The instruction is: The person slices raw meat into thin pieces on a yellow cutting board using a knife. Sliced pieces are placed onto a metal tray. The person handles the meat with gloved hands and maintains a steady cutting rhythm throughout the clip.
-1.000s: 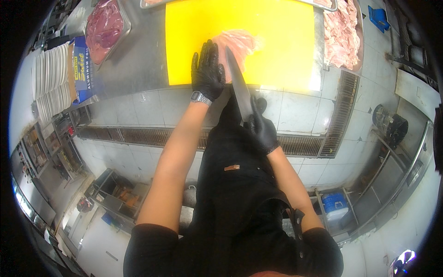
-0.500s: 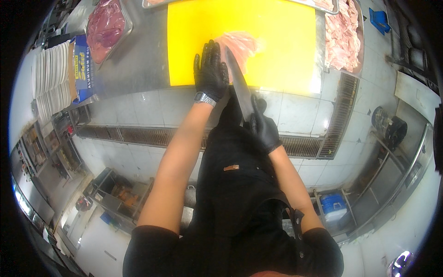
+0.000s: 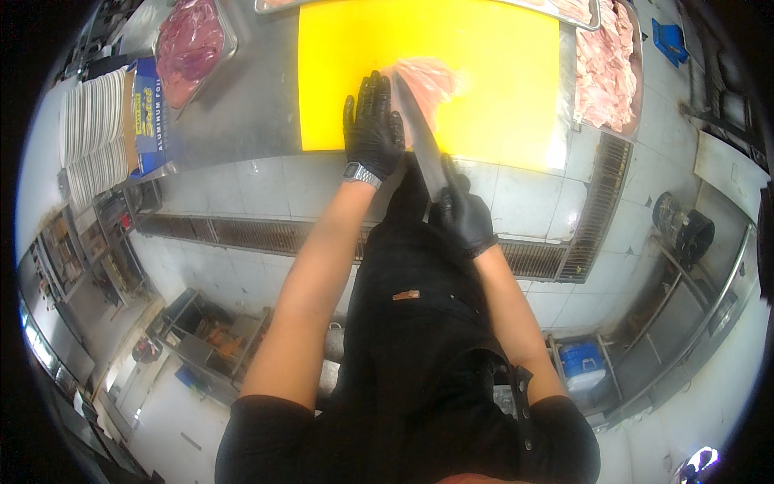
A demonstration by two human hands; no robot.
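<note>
A thin, pale pink piece of raw meat [image 3: 433,85] lies on a yellow cutting board [image 3: 508,89] in front of me. My left hand [image 3: 373,121], in a black glove, rests flat along the meat's left side with fingers stretched out. In my right hand [image 3: 466,216], also gloved in black, is the handle of a long kitchen knife [image 3: 422,133]. Its blade points away from me and lies over the meat, just right of my left fingers. The fingers hide part of the meat, and the glove covers most of the handle.
A tray of pale raw meat [image 3: 606,73] stands right of the board; another metal tray [image 3: 595,14] borders its far edge. Left on the steel table [image 3: 258,81] are dark red meat [image 3: 189,48], a blue foil box [image 3: 147,117] and stacked white plates [image 3: 93,133].
The knife has slid slightly away from me over the meat, with my right hand moving along. My left hand stays flat in place. The whole view has shifted a little.
</note>
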